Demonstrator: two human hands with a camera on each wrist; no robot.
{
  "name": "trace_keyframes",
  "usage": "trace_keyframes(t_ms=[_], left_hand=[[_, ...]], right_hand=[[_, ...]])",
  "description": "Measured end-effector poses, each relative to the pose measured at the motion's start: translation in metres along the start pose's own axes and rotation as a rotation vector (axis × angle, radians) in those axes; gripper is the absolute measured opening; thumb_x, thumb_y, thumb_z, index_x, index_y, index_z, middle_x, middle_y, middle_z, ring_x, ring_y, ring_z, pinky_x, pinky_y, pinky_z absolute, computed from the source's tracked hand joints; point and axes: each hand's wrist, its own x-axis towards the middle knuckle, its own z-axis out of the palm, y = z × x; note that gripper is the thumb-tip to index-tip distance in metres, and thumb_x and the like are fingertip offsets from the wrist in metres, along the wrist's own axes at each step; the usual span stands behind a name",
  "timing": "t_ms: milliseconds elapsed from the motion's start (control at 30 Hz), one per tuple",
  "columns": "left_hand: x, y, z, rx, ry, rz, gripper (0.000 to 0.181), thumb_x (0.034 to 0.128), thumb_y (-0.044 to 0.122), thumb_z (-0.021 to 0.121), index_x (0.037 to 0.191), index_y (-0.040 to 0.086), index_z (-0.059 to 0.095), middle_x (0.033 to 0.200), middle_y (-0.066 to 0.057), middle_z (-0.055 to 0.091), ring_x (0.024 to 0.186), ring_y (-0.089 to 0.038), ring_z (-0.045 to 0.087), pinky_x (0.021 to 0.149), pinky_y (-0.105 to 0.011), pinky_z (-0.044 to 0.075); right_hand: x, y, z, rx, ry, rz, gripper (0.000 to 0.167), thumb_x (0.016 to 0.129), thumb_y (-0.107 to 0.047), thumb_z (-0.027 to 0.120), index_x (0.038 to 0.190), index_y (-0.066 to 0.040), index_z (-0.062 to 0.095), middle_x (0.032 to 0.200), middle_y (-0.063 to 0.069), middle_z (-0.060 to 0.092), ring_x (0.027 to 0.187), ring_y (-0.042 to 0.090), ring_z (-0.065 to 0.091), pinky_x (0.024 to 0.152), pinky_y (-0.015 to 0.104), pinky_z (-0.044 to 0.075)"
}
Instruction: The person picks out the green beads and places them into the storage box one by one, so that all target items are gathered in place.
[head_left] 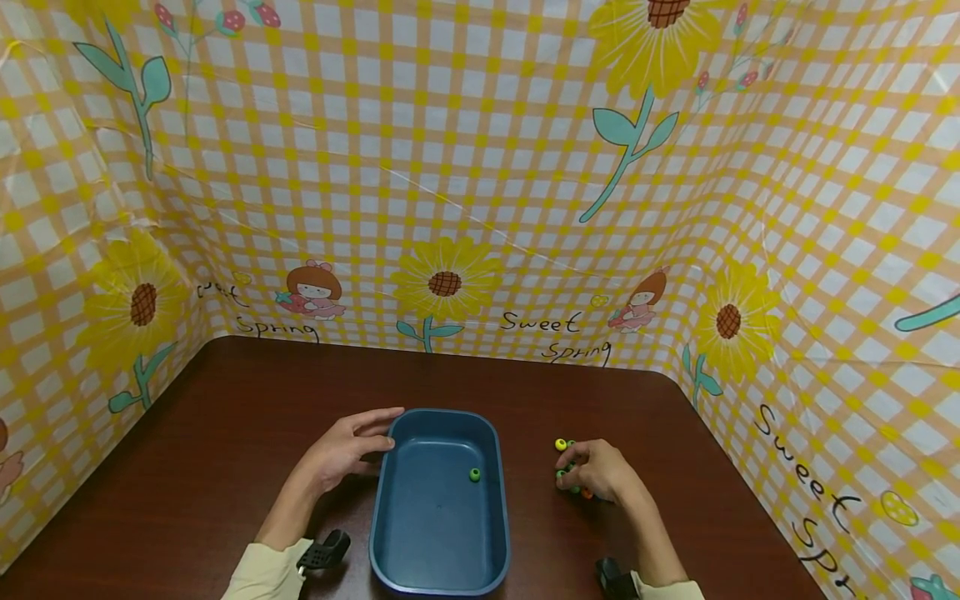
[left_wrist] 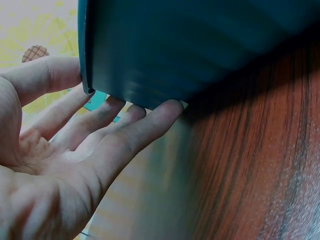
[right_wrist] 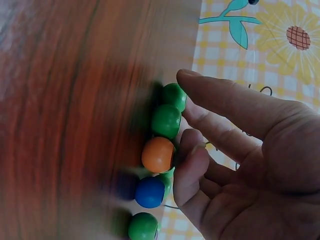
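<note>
Touching the left rim and outer wall of the blue tray (head_left: pixel 438 533) with the left hand (head_left: pixel 341 450), with grip released and fingers rather straight, not closed around it. Bending with the right hand (head_left: pixel 600 471) over green beads (right_wrist: pixel 166 121), an orange bead (right_wrist: pixel 158 155) and a blue bead (right_wrist: pixel 149 192), close together on the table (head_left: pixel 300 387), to the right of the tray; just beyond the fingertips, note a yellow bead (head_left: pixel 561 445). About the right grip, cannot tell between pinching a bead and only touching. Inside the tray, toward the right wall, only one green bead (head_left: pixel 475 475) to see.

From here, possible to send round beads rolling over the smooth table, by brushing several at once with the fingertips. Also possible to lose a bead by pinching it off its middle. With too strong left push, likely to slide the tray and set its single bead rolling.
</note>
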Motion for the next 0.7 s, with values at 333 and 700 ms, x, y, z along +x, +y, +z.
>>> trace_keyframes(t_ms=[333,700], left_hand=[[-0.0003,0.0002,0.0001,-0.008,-0.005,-0.003,0.054,0.0996,0.008,0.061,0.152,0.005,0.046,0.146,-0.026,0.054,0.119,-0.042,0.065,0.087,-0.052,0.059],[-0.0012,0.0020,-0.0002,0.002,-0.011,-0.002,0.053,0.1007,0.006,0.058,0.152,0.005,0.045,0.148,-0.026,0.052,0.119,-0.043,0.065,0.088,-0.052,0.059]], right_hand=[[-0.0016,-0.0013,0.0015,-0.028,0.000,-0.016,0.018,0.077,-0.011,0.084,0.093,-0.010,0.076,0.073,0.002,0.060,0.064,0.019,0.053,0.059,0.033,0.042],[-0.0013,-0.0033,0.0021,-0.004,0.000,-0.003,0.015,0.078,-0.007,0.081,0.093,-0.010,0.075,0.083,0.003,0.068,0.061,0.020,0.055,0.056,0.032,0.044]])
